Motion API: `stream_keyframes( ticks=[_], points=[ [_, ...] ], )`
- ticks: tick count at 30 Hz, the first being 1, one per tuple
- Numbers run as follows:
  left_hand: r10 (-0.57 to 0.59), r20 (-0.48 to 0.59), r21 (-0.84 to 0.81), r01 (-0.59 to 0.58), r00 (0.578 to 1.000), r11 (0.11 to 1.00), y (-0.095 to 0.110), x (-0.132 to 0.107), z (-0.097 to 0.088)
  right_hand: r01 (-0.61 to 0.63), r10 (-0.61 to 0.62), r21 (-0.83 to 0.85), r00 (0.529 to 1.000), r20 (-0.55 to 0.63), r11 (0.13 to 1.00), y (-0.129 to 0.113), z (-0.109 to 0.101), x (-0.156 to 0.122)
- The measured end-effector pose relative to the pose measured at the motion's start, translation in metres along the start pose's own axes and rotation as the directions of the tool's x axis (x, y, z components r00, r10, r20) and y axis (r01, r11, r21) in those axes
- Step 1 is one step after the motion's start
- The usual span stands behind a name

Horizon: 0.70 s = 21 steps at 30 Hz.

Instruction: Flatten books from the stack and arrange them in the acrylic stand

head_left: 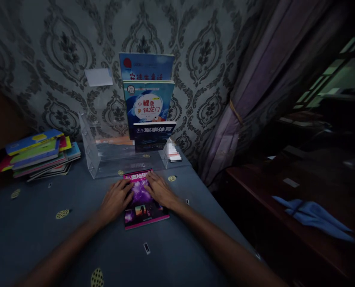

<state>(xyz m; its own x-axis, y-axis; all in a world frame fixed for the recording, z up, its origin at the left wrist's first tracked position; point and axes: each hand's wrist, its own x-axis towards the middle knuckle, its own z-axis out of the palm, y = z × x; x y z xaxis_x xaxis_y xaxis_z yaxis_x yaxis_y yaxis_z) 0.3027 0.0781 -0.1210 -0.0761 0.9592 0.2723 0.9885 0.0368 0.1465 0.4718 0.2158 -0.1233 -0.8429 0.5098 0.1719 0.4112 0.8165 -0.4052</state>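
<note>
A purple and pink book (141, 199) lies face up on the blue tablecloth. On its left side rests my left hand (117, 199), fingers stretched over the cover edge. My right hand (158, 190) lies on the upper right part of the same cover, its fingers apart. Just beyond stands a clear acrylic book rack (89, 147). Its right part holds a dark book (153, 136), a teal book with a fish (149, 104) and a taller blue book (147, 65), all upright in steps.
Several books are piled in a stack (40, 153) at the left. A white label (99, 77) is at the rack's upper left. Past the table's right edge are a tied curtain (225, 119) and a dark red surface (264, 207) bearing a blue cloth (312, 219).
</note>
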Motion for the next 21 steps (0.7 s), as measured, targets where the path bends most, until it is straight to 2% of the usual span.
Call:
stream_keyframes(
  ticks=[4,7,11,14,17,19,21],
  points=[
    [-0.127,-0.033,0.070,0.129,0.991,0.989,-0.003,0.006,0.011,-0.060,0.059,-0.020,0.997,-0.040,0.998,-0.002,0.001,0.009],
    [-0.169,-0.069,0.051,0.173,0.983,0.984,-0.004,0.005,0.021,-0.076,0.074,-0.027,0.996,-0.059,0.997,-0.004,0.002,0.007],
    [-0.210,-0.118,-0.094,0.199,0.971,0.975,-0.010,0.005,0.031,-0.088,0.086,-0.023,0.994,-0.062,0.996,-0.006,0.001,0.003],
    [-0.281,-0.132,-0.315,0.228,0.951,0.921,-0.019,0.009,0.034,-0.097,0.096,-0.017,0.994,-0.056,0.995,-0.007,0.000,0.004],
    [-0.385,-0.115,-0.607,0.242,0.916,0.757,-0.025,0.013,0.030,-0.112,0.111,-0.002,0.993,-0.049,0.994,-0.007,-0.001,0.004],
    [-0.451,-0.054,-0.785,0.241,0.891,0.570,-0.024,0.014,0.026,-0.123,0.123,0.014,0.991,-0.051,0.992,-0.008,0.000,0.004],
    [-0.516,0.040,-0.887,0.268,0.856,0.376,-0.019,0.012,0.022,-0.119,0.121,0.028,0.991,-0.060,0.992,-0.008,0.000,0.002]
  ],
)
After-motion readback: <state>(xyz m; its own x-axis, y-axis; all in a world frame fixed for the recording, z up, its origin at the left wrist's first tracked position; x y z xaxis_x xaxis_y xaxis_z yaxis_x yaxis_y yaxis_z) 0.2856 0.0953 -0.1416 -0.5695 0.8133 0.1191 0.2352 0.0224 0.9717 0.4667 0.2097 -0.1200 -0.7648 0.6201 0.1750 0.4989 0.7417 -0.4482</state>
